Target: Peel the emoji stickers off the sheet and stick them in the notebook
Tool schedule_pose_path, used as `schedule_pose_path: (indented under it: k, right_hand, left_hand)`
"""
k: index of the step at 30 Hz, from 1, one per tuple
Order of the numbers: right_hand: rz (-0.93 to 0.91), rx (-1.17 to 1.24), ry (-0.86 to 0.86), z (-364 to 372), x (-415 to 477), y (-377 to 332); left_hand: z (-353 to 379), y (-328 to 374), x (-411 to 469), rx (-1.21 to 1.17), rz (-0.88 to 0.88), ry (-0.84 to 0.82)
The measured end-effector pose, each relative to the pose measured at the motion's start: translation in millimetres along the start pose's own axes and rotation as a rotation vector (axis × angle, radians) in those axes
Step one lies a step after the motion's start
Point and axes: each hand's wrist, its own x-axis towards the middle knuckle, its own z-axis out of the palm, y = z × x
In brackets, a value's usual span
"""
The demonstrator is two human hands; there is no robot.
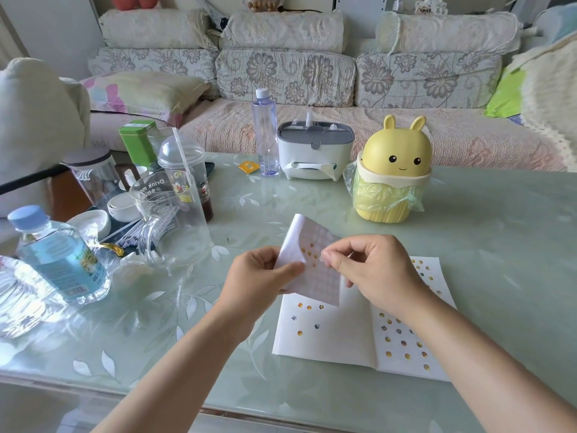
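1. Left hand (259,276) grips sticker sheet (315,270) at its left edge, above the counter (218,354).
2. Right hand (371,270) pinches at the sheet's right side.
3. Open notebook (337,332) lies flat just beneath, near-right.

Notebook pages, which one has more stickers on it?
The right page: stickers dot it from top to bottom, while the left page shows only a few near its top.
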Motion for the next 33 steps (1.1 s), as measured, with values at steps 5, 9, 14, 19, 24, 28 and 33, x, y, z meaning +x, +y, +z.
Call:
schedule_pose_path:
  k: [5,9,14,19,24,28,33]
  right_hand:
    - [-0.312,-0.571,0.039,13,-6,19]
    - [-0.432,-0.766,-0.049,30,-5,37]
    - [-0.469,-0.924,-0.144,29,-4,42]
    - [-0.281,-0.982,-0.383,24,-5,27]
    - [-0.163,-0.737,-0.158,14,-6,21]
    - [-0.361,-0.444,0.231,15,-3,6]
    - [-0.406,-0.433,0.246,14,0,7]
  left_hand:
    - [-12,-1,9,-0.009,-0.014,0.343]
    - [-16,1,9,0.009,0.022,0.407]
    - [-18,3,8,0.007,0.001,0.381]
    - [-16,3,8,-0.176,-0.056,0.234]
    - [-9,1,5,-0.247,-0.082,0.110]
    - [-1,1,2,-0.180,-0.061,0.040]
    - [10,4,-2,-0.127,-0.039,-0.003]
